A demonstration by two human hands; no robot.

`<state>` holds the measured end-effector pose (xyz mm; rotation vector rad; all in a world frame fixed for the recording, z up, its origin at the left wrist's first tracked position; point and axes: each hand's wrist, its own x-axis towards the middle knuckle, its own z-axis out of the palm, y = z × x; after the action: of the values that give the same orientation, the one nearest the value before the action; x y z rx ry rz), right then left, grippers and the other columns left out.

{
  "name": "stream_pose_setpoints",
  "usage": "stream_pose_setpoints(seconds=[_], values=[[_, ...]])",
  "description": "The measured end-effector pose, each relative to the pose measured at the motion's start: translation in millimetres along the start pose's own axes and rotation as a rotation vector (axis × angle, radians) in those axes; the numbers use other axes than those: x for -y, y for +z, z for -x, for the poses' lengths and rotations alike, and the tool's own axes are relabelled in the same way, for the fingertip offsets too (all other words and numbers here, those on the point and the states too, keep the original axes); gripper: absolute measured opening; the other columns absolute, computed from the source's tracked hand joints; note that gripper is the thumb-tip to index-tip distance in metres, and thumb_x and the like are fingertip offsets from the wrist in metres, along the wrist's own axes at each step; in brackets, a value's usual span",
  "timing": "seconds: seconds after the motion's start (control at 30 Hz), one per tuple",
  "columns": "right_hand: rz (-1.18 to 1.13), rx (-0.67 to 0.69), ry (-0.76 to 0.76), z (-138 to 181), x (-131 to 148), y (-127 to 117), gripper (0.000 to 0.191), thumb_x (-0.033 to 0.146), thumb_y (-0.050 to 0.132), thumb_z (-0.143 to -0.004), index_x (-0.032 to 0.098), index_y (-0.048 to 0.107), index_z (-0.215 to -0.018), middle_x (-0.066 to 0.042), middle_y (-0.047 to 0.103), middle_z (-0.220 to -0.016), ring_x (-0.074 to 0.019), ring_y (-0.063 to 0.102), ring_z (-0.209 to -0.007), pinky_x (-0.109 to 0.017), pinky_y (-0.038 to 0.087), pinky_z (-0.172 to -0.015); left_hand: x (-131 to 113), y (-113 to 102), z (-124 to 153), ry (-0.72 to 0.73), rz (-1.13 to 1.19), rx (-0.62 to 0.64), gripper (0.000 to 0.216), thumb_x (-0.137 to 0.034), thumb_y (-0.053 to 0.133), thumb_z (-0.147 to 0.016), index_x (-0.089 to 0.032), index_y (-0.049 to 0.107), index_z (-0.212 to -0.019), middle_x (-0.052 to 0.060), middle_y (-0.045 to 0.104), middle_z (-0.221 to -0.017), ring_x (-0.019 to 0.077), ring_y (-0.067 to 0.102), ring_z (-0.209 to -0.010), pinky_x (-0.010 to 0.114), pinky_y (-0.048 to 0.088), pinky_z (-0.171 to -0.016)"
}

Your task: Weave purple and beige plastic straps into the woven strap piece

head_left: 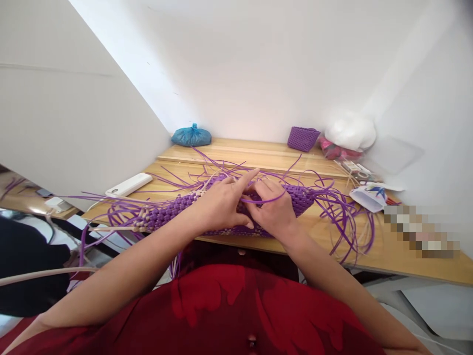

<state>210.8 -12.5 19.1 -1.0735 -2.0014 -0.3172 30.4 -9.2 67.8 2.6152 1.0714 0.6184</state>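
Purple weaving (178, 204) appears mid-threading: left hand (220, 201) spread wide, right hand (273, 212) holding a strip (260, 202) that next needs tightening.

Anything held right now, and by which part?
Right hand seems to hold a purple strip, exact spot hidden. Left hand is at the woven piece; its grip can't be told.

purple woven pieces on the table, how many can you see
2: a large piece under the left hand and right hand, and a small piece at the back, near the white bag. Others could be hidden.
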Motion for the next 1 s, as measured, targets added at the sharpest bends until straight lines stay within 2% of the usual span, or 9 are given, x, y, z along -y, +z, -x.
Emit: stream_pose_setpoints(seconds=[0.07, 0.17, 0.23, 0.3, 0.43, 0.57, 0.7, 0.9, 1.0], values=[[-0.016, -0.006, -0.01, 0, -1, -2, 0.017, 0.033, 0.061, -0.093, 0.018, 0.067, -0.089, -0.01, 0.069, -0.088, -0.0262, 0.061, -0.089, -0.04, 0.047, -0.085, 3, -7, 9, -0.018, -0.12, -0.094, 0.113, -0.042, 0.084, -0.068, -0.026, 0.021, -0.16, 0.014, 0.059, -0.14, 0.0364, 0.051, -0.131, 0.048, 0.04, -0.108], [-0.069, -0.01, -0.019, 0, -2, -5, 0.014, 0.028, 0.059, -0.095, 0.02, 0.068, -0.087, -0.006, 0.07, -0.087, -0.0229, 0.061, -0.088, -0.037, 0.047, -0.085, 14, -26, 23, -0.157, -0.126, -0.176, 0.081, -0.045, 0.067, -0.085, -0.023, 0.034, -0.155, 0.011, 0.069, -0.124, 0.0297, 0.063, -0.114, 0.041, 0.046, -0.1], [-0.088, -0.015, -0.032, 0, -1, -6, 0.013, 0.024, 0.059, -0.095, 0.02, 0.068, -0.085, -0.005, 0.071, -0.087, -0.0217, 0.062, -0.087, -0.036, 0.047, -0.085, 21, -39, 30, -0.239, -0.132, -0.185, 0.047, -0.04, 0.054, -0.094, -0.022, 0.058, -0.137, 0.008, 0.075, -0.105, 0.0255, 0.068, -0.099, 0.037, 0.049, -0.092], [-0.09, -0.025, -0.041, 0, 0, -8, 0.013, 0.021, 0.059, -0.094, 0.02, 0.068, -0.085, -0.005, 0.071, -0.087, -0.0211, 0.062, -0.087, -0.036, 0.047, -0.086, 26, -47, 33, -0.265, -0.14, -0.177, 0.034, -0.035, 0.045, -0.098, -0.02, 0.071, -0.114, 0.007, 0.075, -0.094, 0.0231, 0.069, -0.09, 0.034, 0.05, -0.087], [-0.092, 0.007, -0.053, 1, 4, -9, 0.013, 0.02, 0.059, -0.094, 0.02, 0.072, -0.092, -0.005, 0.073, -0.092, -0.0212, 0.064, -0.09, -0.037, 0.047, -0.09, 24, -41, 33, -0.189, -0.131, -0.141, 0.033, -0.029, 0.042, -0.099, -0.02, 0.073, -0.106, 0.006, 0.075, -0.098, 0.0214, 0.069, -0.093, 0.032, 0.05, -0.088], [-0.088, 0.105, -0.064, 2, 9, -9, 0.015, 0.027, 0.064, -0.092, 0.022, 0.074, -0.102, -0.006, 0.071, -0.097, -0.0236, 0.063, -0.095, -0.04, 0.048, -0.09, 15, -25, 31, -0.06, -0.205, -0.049, 0.028, -0.033, 0.058, -0.092, -0.02, 0.07, -0.114, 0.008, 0.073, -0.111, 0.0263, 0.064, -0.109, 0.04, 0.048, -0.1], [-0.214, 0.028, 0.028, 1, 11, -9, 0.005, 0.025, 0.069, -0.088, 0.022, 0.072, -0.09, -0.003, 0.071, -0.089, -0.0201, 0.064, -0.087, -0.036, 0.05, -0.083, 12, -24, 31, -0.024, -0.224, -0.001, 0.05, -0.036, 0.074, -0.081, -0.02, 0.065, -0.128, 0.009, 0.071, -0.121, 0.0302, 0.059, -0.12, 0.045, 0.046, -0.106], [-0.389, -0.094, 0.095, 6, 12, -13, 0.009, 0.019, 0.068, -0.089, 0.019, 0.064, -0.08, -0.001, 0.066, -0.081, -0.0128, 0.059, -0.069, -0.027, 0.046, -0.062, 17, -52, 34, -0.167, 0.002, -0.368, 0.036, -0.03, 0.056, -0.094, -0.019, 0.066, -0.127, 0.008, 0.074, -0.116, 0.0209, 0.069, -0.104, 0.036, 0.052, -0.098], [-0.397, -0.099, 0.085, 11, 16, -16, 0.007, 0.019, 0.069, -0.088, 0.019, 0.066, -0.082, -0.002, 0.067, -0.083, -0.0125, 0.059, -0.069, -0.026, 0.046, -0.06, 18, -54, 36, -0.165, 0.09, -0.39, 0.03, -0.028, 0.053, -0.095, -0.018, 0.071, -0.118, 0.007, 0.075, -0.113, 0.0195, 0.07, -0.102, 0.033, 0.053, -0.095]])
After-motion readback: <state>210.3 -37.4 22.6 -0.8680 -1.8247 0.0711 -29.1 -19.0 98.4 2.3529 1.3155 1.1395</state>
